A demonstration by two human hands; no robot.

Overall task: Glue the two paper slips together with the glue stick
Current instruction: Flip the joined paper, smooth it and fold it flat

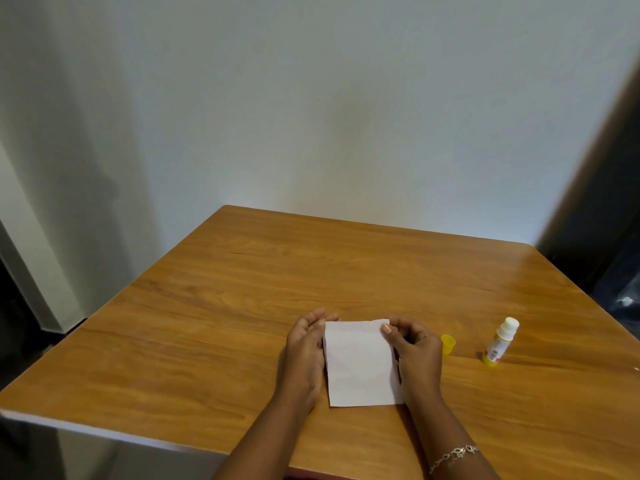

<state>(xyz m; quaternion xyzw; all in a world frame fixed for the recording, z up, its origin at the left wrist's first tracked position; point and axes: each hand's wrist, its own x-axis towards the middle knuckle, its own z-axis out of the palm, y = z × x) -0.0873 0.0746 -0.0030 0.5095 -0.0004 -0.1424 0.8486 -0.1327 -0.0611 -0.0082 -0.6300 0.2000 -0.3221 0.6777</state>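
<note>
My left hand [304,344] steadies the slips [362,365], fingers relaxed; my right hand [414,348] pinches their top corner. I'd align edges first, then press flat on the desk [242,306].

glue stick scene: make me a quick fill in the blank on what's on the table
The glue stick stands upright with its yellow cap ____.
The yellow cap lies between the right hand and the ____.
The right hand's thumb pinches a top corner of the white ____.
The bracelet is on the ____ wrist.
Missing words: off; glue stick; paper; right.
</note>
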